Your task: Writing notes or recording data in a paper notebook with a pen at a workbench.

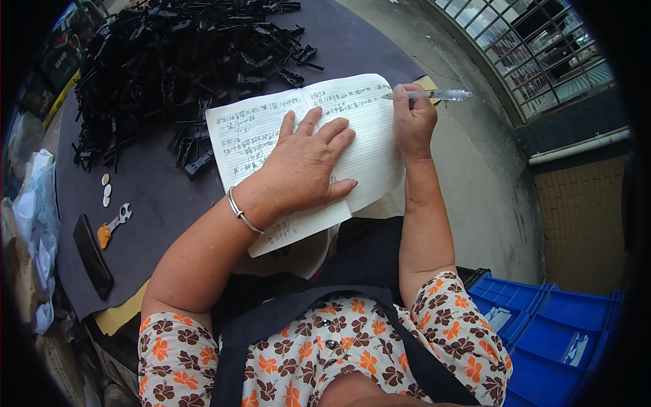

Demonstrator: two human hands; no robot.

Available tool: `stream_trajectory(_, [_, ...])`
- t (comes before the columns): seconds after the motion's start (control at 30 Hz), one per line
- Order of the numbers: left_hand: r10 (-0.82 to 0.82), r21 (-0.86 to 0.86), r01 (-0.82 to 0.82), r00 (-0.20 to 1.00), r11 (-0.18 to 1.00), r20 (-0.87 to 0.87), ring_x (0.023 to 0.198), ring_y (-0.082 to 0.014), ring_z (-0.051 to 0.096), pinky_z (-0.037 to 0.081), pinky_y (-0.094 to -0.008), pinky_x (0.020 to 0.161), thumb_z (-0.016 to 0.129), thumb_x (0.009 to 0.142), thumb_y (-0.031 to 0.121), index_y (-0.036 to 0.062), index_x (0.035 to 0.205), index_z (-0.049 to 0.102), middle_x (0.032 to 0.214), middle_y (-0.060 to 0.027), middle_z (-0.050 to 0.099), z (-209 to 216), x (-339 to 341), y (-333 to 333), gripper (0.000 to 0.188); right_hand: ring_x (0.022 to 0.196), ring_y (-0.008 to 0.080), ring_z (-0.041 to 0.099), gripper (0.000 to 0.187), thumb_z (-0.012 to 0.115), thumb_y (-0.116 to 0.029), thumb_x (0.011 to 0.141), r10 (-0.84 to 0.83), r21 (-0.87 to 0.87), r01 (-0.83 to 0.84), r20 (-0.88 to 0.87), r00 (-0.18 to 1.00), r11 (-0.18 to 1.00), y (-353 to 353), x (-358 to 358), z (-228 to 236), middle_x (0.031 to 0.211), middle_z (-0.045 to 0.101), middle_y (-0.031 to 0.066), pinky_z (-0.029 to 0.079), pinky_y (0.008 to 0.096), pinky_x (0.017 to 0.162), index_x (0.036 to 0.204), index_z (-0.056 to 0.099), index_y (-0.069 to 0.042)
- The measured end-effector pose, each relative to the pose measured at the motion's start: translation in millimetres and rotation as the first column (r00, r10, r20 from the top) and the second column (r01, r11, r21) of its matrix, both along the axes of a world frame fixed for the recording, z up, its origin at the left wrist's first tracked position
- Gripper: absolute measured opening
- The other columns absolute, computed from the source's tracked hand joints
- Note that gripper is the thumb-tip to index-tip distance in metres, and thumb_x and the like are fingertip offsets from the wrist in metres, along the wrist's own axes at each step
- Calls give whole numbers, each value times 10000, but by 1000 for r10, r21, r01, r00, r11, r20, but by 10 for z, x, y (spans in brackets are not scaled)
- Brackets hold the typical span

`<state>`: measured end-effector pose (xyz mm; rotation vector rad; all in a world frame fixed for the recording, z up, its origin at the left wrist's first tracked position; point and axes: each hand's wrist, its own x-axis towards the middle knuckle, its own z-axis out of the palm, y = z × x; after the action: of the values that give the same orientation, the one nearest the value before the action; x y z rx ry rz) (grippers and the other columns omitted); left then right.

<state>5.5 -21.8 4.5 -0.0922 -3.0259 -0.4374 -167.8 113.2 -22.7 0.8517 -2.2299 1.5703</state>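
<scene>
An open lined notebook with handwriting on its pages lies at the table's near right edge, partly overhanging it. Flat across the middle of the notebook rests my left hand, fingers spread, a silver bangle on its wrist. My right hand is closed around a clear pen at the notebook's upper right. The pen's tip points left, at the written lines near the top of the right page; whether it touches the paper I cannot tell.
A large heap of black plastic parts covers the far table. At left lie a small metal wrench with an orange end, a dark curved piece and several pale discs. Blue crates stand at lower right.
</scene>
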Motion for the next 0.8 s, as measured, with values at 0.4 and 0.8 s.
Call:
stream_trajectory(0.4, [0,23,0,1000,1000,6,1385,-412,259,116,-580,1139,611,821,489,86,1378,447,1451,-127,382,7,-4,5,707,641,83,553,178,591,-191,935,-36,45,40,-88,996,998,-10,-26,-16,701,618,8,457,250,602,872,648,-35])
stream_trajectory(0.8, [-2,24,2,1000,1000,-2,1383,-416,260,119,-583,1137,610,821,492,76,1380,444,1451,-133,386,-3,2,3,717,655,80,543,195,597,-223,939,-13,82,12,5,1000,997,15,-13,46,711,615,1,450,248,607,890,654,-42])
